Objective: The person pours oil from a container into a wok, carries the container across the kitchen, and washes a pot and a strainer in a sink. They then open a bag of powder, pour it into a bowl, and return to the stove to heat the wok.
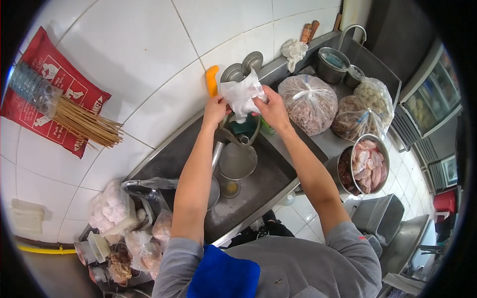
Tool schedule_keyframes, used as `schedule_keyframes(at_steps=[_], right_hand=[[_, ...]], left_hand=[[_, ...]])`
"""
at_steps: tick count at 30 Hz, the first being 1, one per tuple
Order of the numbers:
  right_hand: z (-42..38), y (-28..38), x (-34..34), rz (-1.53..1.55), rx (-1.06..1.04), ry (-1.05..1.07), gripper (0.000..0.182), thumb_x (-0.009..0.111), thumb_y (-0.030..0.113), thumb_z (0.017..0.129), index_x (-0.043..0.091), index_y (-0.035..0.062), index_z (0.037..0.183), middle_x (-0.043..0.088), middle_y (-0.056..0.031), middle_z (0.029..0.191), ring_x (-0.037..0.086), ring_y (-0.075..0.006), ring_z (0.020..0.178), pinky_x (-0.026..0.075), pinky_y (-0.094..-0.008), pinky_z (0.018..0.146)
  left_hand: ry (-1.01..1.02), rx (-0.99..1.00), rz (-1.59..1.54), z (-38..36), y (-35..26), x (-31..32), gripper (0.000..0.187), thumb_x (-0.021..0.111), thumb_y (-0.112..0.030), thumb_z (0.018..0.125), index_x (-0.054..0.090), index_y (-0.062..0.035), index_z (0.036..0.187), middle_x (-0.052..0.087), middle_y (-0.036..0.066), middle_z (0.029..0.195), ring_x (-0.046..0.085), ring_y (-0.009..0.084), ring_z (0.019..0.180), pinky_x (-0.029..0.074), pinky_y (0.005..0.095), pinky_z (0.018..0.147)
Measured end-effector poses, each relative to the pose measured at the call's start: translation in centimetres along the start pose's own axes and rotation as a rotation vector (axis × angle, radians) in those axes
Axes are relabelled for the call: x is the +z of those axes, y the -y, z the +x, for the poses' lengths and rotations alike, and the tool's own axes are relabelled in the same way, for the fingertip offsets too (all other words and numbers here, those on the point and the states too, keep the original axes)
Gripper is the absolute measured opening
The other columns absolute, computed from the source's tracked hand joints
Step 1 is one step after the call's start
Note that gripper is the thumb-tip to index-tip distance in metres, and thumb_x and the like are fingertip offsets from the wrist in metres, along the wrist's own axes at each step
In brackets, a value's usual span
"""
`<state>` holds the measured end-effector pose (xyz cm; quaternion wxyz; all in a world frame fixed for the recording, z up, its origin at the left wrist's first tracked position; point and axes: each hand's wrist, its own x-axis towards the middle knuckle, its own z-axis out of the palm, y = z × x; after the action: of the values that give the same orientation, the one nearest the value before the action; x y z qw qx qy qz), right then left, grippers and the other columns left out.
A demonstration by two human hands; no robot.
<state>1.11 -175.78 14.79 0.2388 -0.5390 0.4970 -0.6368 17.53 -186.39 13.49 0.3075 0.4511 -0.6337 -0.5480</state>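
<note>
My left hand and my right hand hold a crumpled white plastic bag between them, over the back corner of the sink. The fingers of each hand are closed on its edges. Just behind my left hand, an orange handle stands against the tiled wall. Round metal lids lean at the wall behind the bag. Below it is a container with something green inside, partly hidden. A metal pot sits in the sink nearer to me.
Right of the sink stand a bag of minced-looking meat, another filled bag and metal pots. A tall pot of raw meat is at the right edge. Skewers hang left; bagged food sits lower left.
</note>
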Motion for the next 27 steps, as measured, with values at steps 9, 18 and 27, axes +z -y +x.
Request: schedule_keyframes(at_steps=[9,18,27], right_hand=[[-8.2,0.9,-2.4,0.282,0.219,-0.187,0.028,0.055,0.005,0.085,0.05,-0.0009,0.113,0.059,-0.0073,0.099,0.058,-0.0132,0.082,0.049,-0.0254,0.067],[-16.8,-3.7,-0.2,0.842,0.676,-0.388,0.038,0.053,0.011,0.089,0.041,0.0052,0.125,0.05,-0.0081,0.12,0.05,-0.0206,0.108,0.043,-0.041,0.089],[-18.7,-6.6,-1.6,1.098,0.853,-0.27,0.037,0.051,0.011,0.088,0.036,-0.0021,0.119,0.046,-0.0164,0.121,0.049,-0.0297,0.11,0.041,-0.0418,0.093]], left_hand=[[0.01,0.09,0.052,-1.1,-1.6,0.9,0.017,0.05,-0.011,0.089,0.06,0.001,0.096,0.063,0.006,0.08,0.061,0.0132,0.068,0.049,0.0251,0.06],[0.201,0.316,0.608,-5.2,-8.0,3.7,0.014,0.061,-0.014,0.08,0.068,-0.0026,0.084,0.061,0.005,0.063,0.056,0.0095,0.059,0.045,0.0258,0.057],[0.215,0.687,0.839,-8.6,-8.9,6.1,0.015,0.066,-0.016,0.075,0.067,-0.0036,0.083,0.063,0.013,0.073,0.06,0.0282,0.068,0.046,0.0333,0.064]])
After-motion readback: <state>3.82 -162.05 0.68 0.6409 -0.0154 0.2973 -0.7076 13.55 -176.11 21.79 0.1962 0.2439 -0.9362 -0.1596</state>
